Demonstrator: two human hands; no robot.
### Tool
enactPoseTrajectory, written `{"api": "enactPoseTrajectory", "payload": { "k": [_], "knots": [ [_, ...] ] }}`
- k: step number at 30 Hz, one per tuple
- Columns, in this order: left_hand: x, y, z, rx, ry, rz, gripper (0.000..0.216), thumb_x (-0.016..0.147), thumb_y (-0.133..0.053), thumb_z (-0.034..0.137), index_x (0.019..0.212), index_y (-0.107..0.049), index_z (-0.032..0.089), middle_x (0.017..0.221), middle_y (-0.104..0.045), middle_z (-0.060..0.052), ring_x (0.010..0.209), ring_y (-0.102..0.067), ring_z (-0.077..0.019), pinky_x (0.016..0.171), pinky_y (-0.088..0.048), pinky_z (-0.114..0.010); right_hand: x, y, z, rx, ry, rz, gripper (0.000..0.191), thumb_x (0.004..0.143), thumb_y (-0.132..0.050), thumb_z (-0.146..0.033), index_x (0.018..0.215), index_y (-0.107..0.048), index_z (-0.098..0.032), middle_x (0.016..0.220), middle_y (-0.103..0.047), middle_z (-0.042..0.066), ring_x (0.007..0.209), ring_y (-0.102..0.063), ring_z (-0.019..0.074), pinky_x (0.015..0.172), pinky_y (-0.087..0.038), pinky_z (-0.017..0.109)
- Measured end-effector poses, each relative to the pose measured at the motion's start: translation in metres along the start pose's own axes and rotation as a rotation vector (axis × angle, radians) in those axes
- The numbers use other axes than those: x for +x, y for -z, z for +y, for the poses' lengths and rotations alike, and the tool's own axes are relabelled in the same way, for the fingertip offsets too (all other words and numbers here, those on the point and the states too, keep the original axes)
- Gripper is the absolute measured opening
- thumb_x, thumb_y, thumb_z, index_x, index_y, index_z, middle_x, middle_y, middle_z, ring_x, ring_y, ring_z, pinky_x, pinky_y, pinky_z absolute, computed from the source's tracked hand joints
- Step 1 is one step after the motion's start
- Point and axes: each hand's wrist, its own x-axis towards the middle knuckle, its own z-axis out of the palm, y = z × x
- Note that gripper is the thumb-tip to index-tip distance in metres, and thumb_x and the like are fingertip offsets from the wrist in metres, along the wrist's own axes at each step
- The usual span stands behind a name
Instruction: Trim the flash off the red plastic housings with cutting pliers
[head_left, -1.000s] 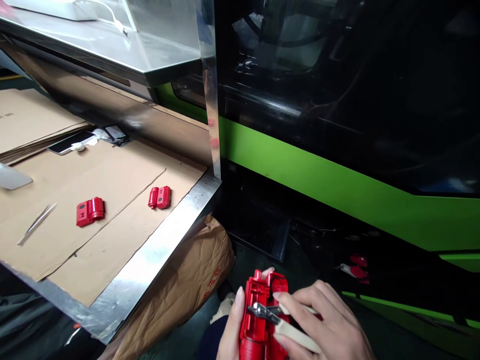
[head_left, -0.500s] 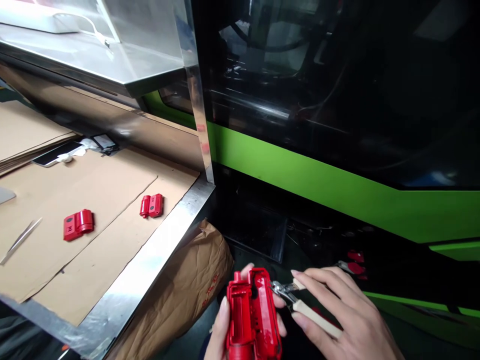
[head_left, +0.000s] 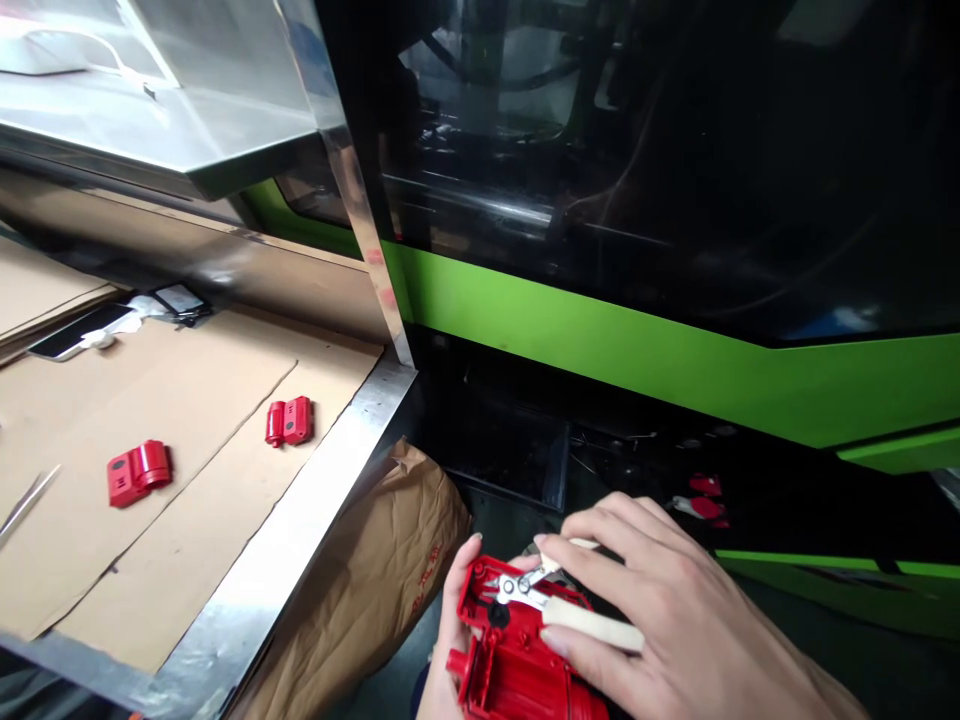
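Both hands sit low in my view, close together at the bottom edge. My left hand (head_left: 450, 625) is under and behind a red plastic housing (head_left: 517, 660), palm toward me, its fingers (head_left: 471, 548) curled up round the far left side so that only the tips show above the red rim; they are closed on the housing and carry it. My right hand (head_left: 660, 600) comes in from the right, knuckles up, wrist angled toward the lower right corner. Its fingers are wrapped tight round the pale handles of a pair of small cutters (head_left: 559, 605), and the metal nose of the cutters lies inside the open top of the housing, touching or nearly touching the plastic there; I cannot tell which.

To the left, the steel table (head_left: 300, 530) runs along at an angle, covered with cardboard sheets (head_left: 187, 400). Two small red parts lie on the cardboard, well apart from my hands: one (head_left: 289, 422) nearer the table edge, the other (head_left: 139, 472) further left. Tweezers (head_left: 26, 498) rest at the far left edge, and a phone (head_left: 79, 330) lies at the back. A brown paper sack (head_left: 375, 590) stands just beside my left hand, below the table edge. Behind everything is a green and black machine (head_left: 637, 350), with red bits (head_left: 701, 497) lying in its dark base.
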Motion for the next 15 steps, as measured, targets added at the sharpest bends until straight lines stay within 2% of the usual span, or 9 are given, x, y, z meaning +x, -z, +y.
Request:
{"api": "enactPoseTrajectory", "payload": {
  "k": [2,5,10,12,15],
  "knots": [
    [0.002,-0.003,0.002,0.020,-0.030,-0.039,0.054,0.070,-0.091,0.035,0.117,-0.065,0.040,0.106,-0.078,0.006,0.100,-0.073,-0.0177,0.092,-0.052,-0.028,-0.001,-0.002,-0.003,0.014,-0.008,-0.039,0.036,0.081,-0.078,-0.042,0.113,-0.068,-0.028,0.098,-0.069,-0.005,0.089,-0.061,0.0163,0.076,-0.047,0.034],
    [0.002,-0.001,0.002,0.045,-0.024,-0.069,0.061,0.065,-0.094,0.036,0.119,-0.065,0.044,0.110,-0.077,0.007,0.105,-0.072,-0.0214,0.098,-0.049,-0.033,-0.003,-0.004,-0.008,0.032,-0.041,-0.075,0.034,0.083,-0.076,-0.042,0.113,-0.067,-0.028,0.098,-0.068,-0.004,0.090,-0.059,0.0164,0.079,-0.046,0.034],
    [0.001,0.007,0.000,0.119,-0.024,-0.008,0.063,0.063,-0.095,0.031,0.118,-0.066,0.043,0.111,-0.077,0.004,0.108,-0.070,-0.0245,0.100,-0.046,-0.037,-0.003,-0.005,-0.008,0.028,-0.048,-0.089,0.028,0.086,-0.073,-0.040,0.110,-0.068,-0.028,0.096,-0.068,-0.004,0.089,-0.059,0.0169,0.076,-0.046,0.034],
    [0.001,0.008,0.001,0.116,-0.020,-0.023,0.060,0.067,-0.093,0.031,0.118,-0.066,0.043,0.113,-0.077,0.002,0.110,-0.070,-0.0255,0.102,-0.046,-0.040,-0.003,-0.005,-0.007,0.026,-0.038,-0.078,0.029,0.085,-0.074,-0.040,0.111,-0.068,-0.028,0.097,-0.068,-0.004,0.089,-0.059,0.0171,0.076,-0.046,0.034],
    [0.001,0.004,0.005,0.103,-0.022,-0.067,0.043,0.078,-0.083,0.037,0.118,-0.067,0.045,0.114,-0.076,0.001,0.110,-0.070,-0.0265,0.110,-0.042,-0.048,-0.002,-0.007,-0.007,0.024,-0.031,-0.073,0.031,0.084,-0.075,-0.040,0.112,-0.068,-0.028,0.098,-0.069,-0.004,0.089,-0.060,0.0171,0.076,-0.046,0.035]
  ]
}}
